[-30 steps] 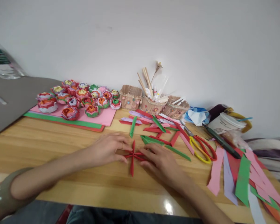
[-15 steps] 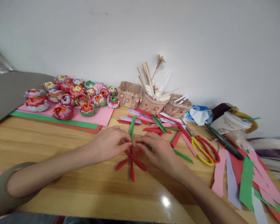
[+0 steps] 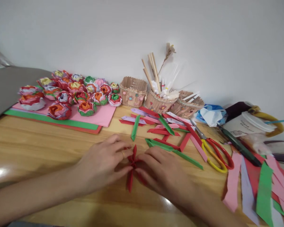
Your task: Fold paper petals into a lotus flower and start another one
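Observation:
In the head view a red star of folded paper strips [image 3: 130, 182] lies at the middle of the table, its arms radiating from one centre. From the left, my left hand [image 3: 106, 162], a ring on one finger, closes its fingertips round the star's left arms. My right hand [image 3: 156, 167] grips the star from the other side and covers its right arms. The upper and lower arms show between the hands. Just beyond lie several folded strips: a green one [image 3: 135, 127], another green one [image 3: 158, 144] and red ones [image 3: 184, 142].
Several folded paper flowers [image 3: 59, 111] sit on coloured paper sheets [image 3: 104, 117] at the left. Decorated baskets [image 3: 133, 91] line the wall. To the right are scissors [image 3: 214, 154], a dark green pen-like tool [image 3: 240, 146], a white cup [image 3: 247, 124] and flat paper strips [image 3: 263, 190].
Both hands have come down and closer to me, from above the star's top arm to its left and right sides. The view has shifted slightly.

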The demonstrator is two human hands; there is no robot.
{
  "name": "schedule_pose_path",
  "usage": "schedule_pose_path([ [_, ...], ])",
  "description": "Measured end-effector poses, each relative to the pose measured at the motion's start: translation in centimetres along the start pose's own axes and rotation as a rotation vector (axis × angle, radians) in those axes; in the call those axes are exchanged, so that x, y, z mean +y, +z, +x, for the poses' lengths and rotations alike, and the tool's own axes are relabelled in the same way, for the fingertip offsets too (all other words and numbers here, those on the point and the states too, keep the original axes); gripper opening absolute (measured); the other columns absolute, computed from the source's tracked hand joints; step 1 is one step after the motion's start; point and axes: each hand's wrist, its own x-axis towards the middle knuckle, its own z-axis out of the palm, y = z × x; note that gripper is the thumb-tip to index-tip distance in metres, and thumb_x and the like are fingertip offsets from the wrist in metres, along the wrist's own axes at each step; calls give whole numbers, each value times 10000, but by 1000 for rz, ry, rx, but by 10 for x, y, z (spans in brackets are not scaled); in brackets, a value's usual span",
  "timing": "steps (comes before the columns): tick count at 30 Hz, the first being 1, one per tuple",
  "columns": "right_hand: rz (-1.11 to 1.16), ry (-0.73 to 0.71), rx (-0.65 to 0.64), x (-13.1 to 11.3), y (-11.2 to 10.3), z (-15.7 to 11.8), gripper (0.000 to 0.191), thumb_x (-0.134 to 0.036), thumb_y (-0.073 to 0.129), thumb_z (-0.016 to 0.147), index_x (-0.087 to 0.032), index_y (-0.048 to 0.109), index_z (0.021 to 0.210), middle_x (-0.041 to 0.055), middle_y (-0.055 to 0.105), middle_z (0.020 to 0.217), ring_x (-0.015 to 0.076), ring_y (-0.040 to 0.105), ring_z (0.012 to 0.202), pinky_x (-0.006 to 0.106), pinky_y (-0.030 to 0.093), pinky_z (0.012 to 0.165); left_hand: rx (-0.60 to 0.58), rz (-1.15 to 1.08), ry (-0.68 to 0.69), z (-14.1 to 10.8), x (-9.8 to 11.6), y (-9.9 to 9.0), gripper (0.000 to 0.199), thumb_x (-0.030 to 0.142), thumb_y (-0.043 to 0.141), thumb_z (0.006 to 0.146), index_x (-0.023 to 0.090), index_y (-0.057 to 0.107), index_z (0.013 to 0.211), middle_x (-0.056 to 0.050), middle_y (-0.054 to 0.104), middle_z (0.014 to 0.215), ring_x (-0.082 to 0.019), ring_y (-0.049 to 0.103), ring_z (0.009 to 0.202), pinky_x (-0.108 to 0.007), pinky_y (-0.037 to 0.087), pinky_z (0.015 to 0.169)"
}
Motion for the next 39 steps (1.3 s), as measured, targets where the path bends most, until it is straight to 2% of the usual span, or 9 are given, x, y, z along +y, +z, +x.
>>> schedule_pose_path([
  [3, -24, 4, -10, -1, 4, -1, 183, -301, 531, 844, -146, 598, 914, 64, 611, 816, 188, 543, 748, 303, 444, 624, 21, 48, 69, -1, 2, 1, 272, 359, 538, 816, 186, 631, 1005, -47, 673, 977, -226, 535, 916, -345, 494, 731],
  [5, -35, 15, -20, 0, 7, -2, 151, -266, 520, 850, -145, 604, 881, 58, 610, 795, 187, 539, 736, 305, 445, 614, 14, 48, 100, 0, 2, 3, 193, 287, 496, 849, 188, 647, 916, -32, 677, 858, -198, 551, 857, -314, 492, 712],
  [8, -62, 28, -21, 0, 10, -2, 151, -234, 494, 869, -161, 604, 797, 40, 595, 734, 169, 525, 673, 291, 428, 563, 16, 52, 106, -1, 2, 5, 240, 179, 416, 877, 187, 648, 816, -19, 657, 750, -161, 568, 760, -258, 481, 636],
  [14, -271, -37, -13, -4, 16, -1, 114, -192, 541, 813, -182, 553, 700, 36, 557, 678, 188, 494, 632, 318, 393, 520, 93, 169, 167, -5, 7, 7, 362, 121, 296, 890, 155, 629, 756, -30, 646, 666, -148, 573, 589, -231, 440, 471],
  [22, -338, -91, 21, -7, 26, -4, 245, -81, 350, 843, -185, 482, 665, 37, 482, 575, 190, 456, 544, 306, 350, 475, 141, 188, 187, -3, 10, 8, 434, 80, 232, 880, 161, 613, 688, -46, 638, 624, -159, 570, 574, -252, 434, 473],
  [27, -181, -76, -1, 3, 25, -6, 288, -143, 316, 907, -178, 505, 694, 48, 527, 636, 190, 479, 587, 306, 394, 512, 70, 59, 136, -3, 3, 10, 336, 118, 321, 889, 176, 591, 697, -13, 616, 644, -129, 540, 583, -219, 438, 510],
  [31, 184, 127, -4, 9, 18, -4, 197, -275, 439, 900, -173, 553, 776, 36, 593, 730, 165, 539, 656, 266, 436, 552, 66, -68, 49, -2, -1, 13, 254, 213, 407, 889, 167, 560, 692, -8, 587, 655, -124, 529, 592, -217, 431, 515],
  [35, 326, 354, 60, 7, 6, 4, 157, -278, 485, 877, -177, 587, 940, 49, 647, 843, 179, 592, 765, 287, 472, 643, 137, 108, 158, -3, 0, 12, 226, 156, 382, 889, 161, 577, 774, -22, 603, 708, -145, 532, 652, -237, 436, 544],
  [39, 411, 391, 164, 5, -2, 14, 176, -277, 594, 807, -184, 603, 957, 56, 674, 891, 194, 623, 814, 312, 496, 710, 300, 280, 306, 5, 1, 1, 258, 120, 348, 891, 140, 591, 805, -54, 627, 733, -157, 544, 696, -246, 449, 561],
])
